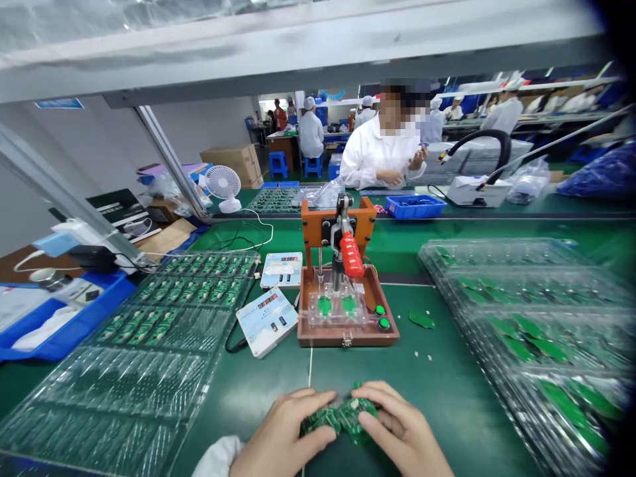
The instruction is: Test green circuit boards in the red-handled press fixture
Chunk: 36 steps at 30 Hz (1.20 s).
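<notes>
While a green bench point(447, 397) fills most of the view, clear plastic trays take up both of its sides. The left trays point(149, 351) run from the near edge back toward a small white fan point(223, 184), and many of their pockets hold small green boards. The right trays point(536, 318) are stacked and slightly blurred, with green boards lying in them too. At the far left sits a blue bin point(79, 324) with white items inside. Across the bench a co-worker in a white coat point(377, 156) sits facing this way, both hands raised, with a blue tray point(415, 207) just in front.

Centred on the bench stands a brown test fixture point(345, 305) with an orange upper frame and a red-handled lever point(350, 255); two green boards lie under its clear plate, and two green buttons sit at its right front corner. Just left of it lie two white meters point(268, 321), the nearer one tilted. One loose green board point(422, 320) lies on the bench right of the fixture.

At the near edge, both hands meet over a cluster of green circuit boards point(342, 417) resting on the bench, in front of the fixture. The left hand point(285, 434) curls loosely around the cluster's left side, fingers bent, thumb pressing the lower edge. The right hand point(402, 430) grips the right side likewise, partly closed.
</notes>
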Motion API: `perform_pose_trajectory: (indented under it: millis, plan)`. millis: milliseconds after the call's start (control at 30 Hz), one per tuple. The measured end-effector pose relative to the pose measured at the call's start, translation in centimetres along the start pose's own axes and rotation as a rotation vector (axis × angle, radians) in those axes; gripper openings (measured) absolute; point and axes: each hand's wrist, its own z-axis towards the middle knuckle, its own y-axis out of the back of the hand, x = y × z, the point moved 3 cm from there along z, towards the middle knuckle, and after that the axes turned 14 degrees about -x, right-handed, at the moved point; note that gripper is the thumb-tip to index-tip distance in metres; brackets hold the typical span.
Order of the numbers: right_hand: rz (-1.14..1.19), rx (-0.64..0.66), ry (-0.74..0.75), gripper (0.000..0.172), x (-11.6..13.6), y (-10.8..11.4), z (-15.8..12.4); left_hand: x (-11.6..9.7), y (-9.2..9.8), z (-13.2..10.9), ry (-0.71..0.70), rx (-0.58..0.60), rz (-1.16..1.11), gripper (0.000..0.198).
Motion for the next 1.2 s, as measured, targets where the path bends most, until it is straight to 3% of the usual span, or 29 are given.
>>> perform_pose_trajectory:
  millis: [67,167,267,333,400,633,900,1067,1133,1200]
  plan:
    - [-0.144,-0.069,0.102,0.022,0.6,1.0,0.2,0.3,0.5,0.1,0.009,-0.034,0.062,0.041]
    - [-0.44,-0.146,0.386,0.02,2.2,1.5,0.8,0.2,0.5,0.6,-0.099,-0.177,0.22,0.035]
    - [-0.683,-0.101,0.682,0.03,3.4,0.1,1.2,-0.3,-0.6,1.3,-0.274,-0.299,0.374,0.036]
    - [-0.754,-0.052,0.792,0.034,3.6,-1.0,1.1,-0.5,-1.6,1.4,-0.355,-0.346,0.428,0.039]
    - [-0.744,-0.012,0.799,0.038,3.5,-1.8,0.9,-0.6,-2.4,1.3,-0.381,-0.355,0.434,0.044]
    - [-0.623,0.135,0.602,0.054,3.2,-2.0,0.1,0.5,-3.3,-0.1,-0.286,-0.233,0.308,0.074]
    - [-0.636,0.146,0.646,0.064,2.6,-1.3,-0.3,0.7,-4.0,0.0,-0.284,-0.21,0.262,0.067]
    - [-0.585,-0.01,0.712,0.05,4.1,0.2,0.5,-0.2,-3.5,-0.2,-0.241,-0.06,0.288,0.073]
    - [-0.537,-0.15,0.711,0.04,6.4,0.9,1.8,-1.3,-2.7,0.1,-0.21,0.003,0.287,0.084]
    - [-0.456,-0.31,0.74,0.034,9.6,1.3,3.6,-2.5,-1.6,0.7,-0.243,-0.02,0.26,0.081]
